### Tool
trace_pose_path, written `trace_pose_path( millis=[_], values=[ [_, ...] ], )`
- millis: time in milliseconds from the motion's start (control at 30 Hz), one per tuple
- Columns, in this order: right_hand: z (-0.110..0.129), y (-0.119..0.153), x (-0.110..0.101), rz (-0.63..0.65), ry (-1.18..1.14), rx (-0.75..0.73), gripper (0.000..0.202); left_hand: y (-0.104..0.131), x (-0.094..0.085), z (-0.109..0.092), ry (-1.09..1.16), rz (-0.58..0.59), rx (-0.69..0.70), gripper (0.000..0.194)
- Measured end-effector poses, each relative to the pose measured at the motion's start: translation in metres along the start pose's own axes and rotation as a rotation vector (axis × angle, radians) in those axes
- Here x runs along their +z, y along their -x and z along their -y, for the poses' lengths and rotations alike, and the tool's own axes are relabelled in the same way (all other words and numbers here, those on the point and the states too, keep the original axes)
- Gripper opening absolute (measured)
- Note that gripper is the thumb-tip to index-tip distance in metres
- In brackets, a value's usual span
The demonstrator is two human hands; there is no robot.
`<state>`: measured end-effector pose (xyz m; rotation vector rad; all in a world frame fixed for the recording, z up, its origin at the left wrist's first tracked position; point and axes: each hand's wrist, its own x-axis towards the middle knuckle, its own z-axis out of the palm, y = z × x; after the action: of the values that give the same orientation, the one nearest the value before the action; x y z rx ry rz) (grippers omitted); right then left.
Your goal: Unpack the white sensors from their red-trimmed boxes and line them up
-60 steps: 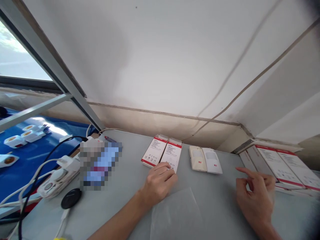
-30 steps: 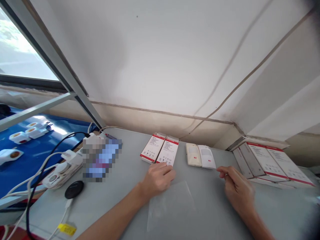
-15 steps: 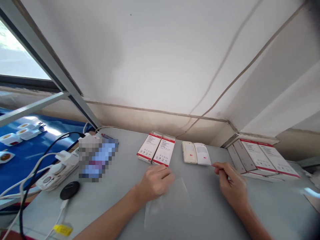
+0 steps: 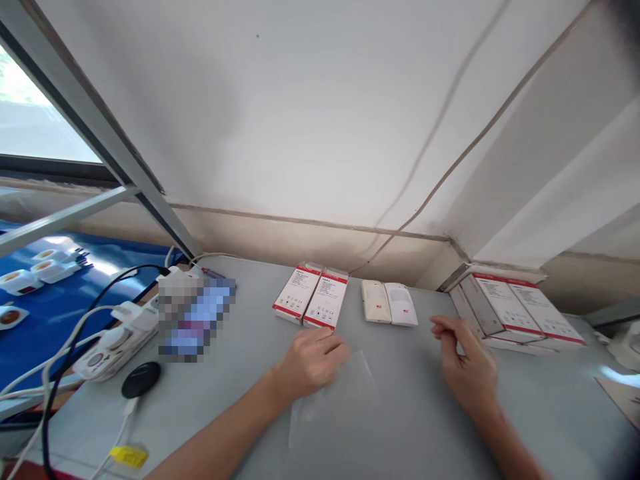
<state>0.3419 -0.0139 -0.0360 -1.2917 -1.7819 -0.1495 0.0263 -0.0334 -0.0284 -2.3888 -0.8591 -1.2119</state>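
My left hand (image 4: 314, 360) is closed, knuckles up, at the upper left edge of a clear plastic bag (image 4: 333, 420) lying flat on the table. What its fingers hold, if anything, is hidden. My right hand (image 4: 467, 363) is curled closed with nothing visible in it, above the table. Left of it, two motion detectors lie side by side, a cream one (image 4: 376, 301) and a white one (image 4: 401, 305). Beyond my left hand are two red-and-white boxes, a left one (image 4: 298, 293) and a right one (image 4: 327, 300), side by side.
More red-and-white boxes (image 4: 520, 310) are stacked at the right by the wall. At the left are a blurred-out phone (image 4: 200, 320), a power strip (image 4: 115, 343) with cables, and a black round puck (image 4: 141, 380) on a white cable. A metal frame post (image 4: 100, 100) rises there.
The view has shifted slightly, so the boxes at the right and the detectors appear a little further left. My right hand has moved slightly right, away from the detectors; my left hand stays put.
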Motion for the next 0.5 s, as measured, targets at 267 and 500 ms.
trace_pose_path(
  millis=[267,500],
  values=[
    [-0.016,-0.026,-0.034,-0.428,0.380,0.060,0.043,-0.005,0.001,-0.004,0.020,0.012,0.040,0.037],
    [-0.055,-0.031,-0.047,-0.346,0.493,0.387,0.079,-0.003,0.004,-0.009,0.040,0.029,0.052,0.039]
  ],
)
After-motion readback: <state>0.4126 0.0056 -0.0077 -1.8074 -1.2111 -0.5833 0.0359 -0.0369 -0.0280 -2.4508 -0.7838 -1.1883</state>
